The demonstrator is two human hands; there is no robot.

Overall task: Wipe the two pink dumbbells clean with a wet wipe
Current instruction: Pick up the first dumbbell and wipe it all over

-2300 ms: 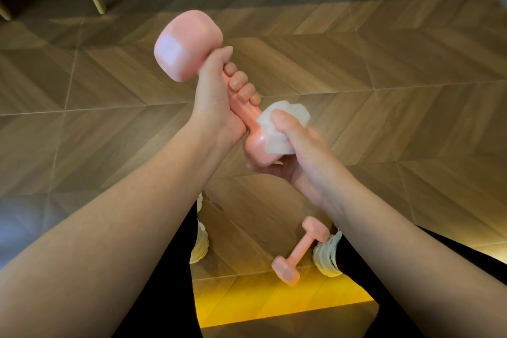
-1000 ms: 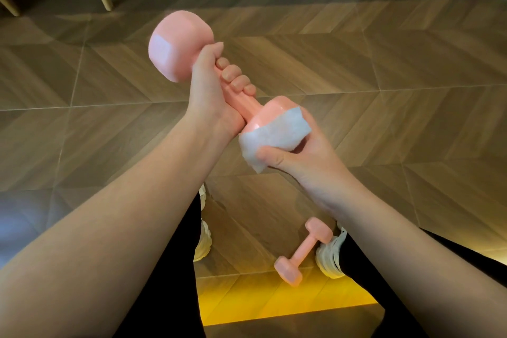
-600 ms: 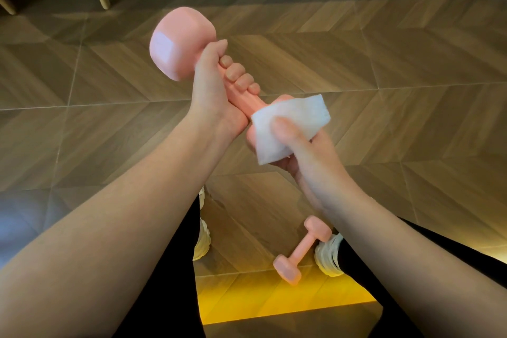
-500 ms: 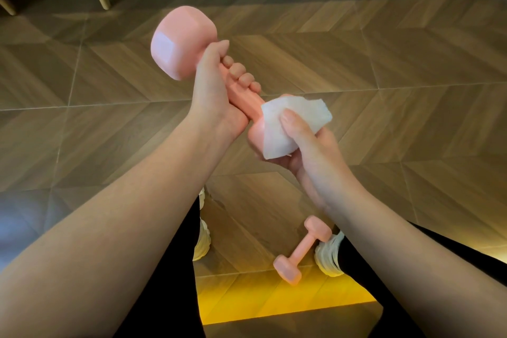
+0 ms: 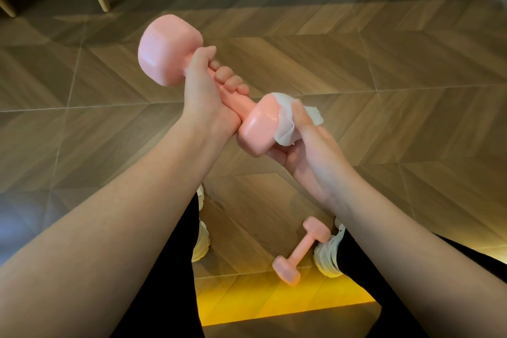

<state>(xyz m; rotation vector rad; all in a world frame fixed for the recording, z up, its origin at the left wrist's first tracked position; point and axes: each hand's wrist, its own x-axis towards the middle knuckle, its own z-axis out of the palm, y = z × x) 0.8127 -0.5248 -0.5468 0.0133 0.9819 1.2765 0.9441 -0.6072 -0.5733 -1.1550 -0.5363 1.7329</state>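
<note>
The wipe (image 5: 284, 125) slid right — dumbbell (image 5: 256, 129) head bared.

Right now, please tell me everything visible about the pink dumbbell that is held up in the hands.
The pink dumbbell looks smooth and glossy, with two blocky rounded heads and a thin handle. It is held in the air, tilted: far head upper left, near head lower right. The left hand grips the handle; the right hand cups the near head and presses a crumpled white wet wipe on it.

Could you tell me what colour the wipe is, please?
The wipe is white, clearest in the head view.
</note>
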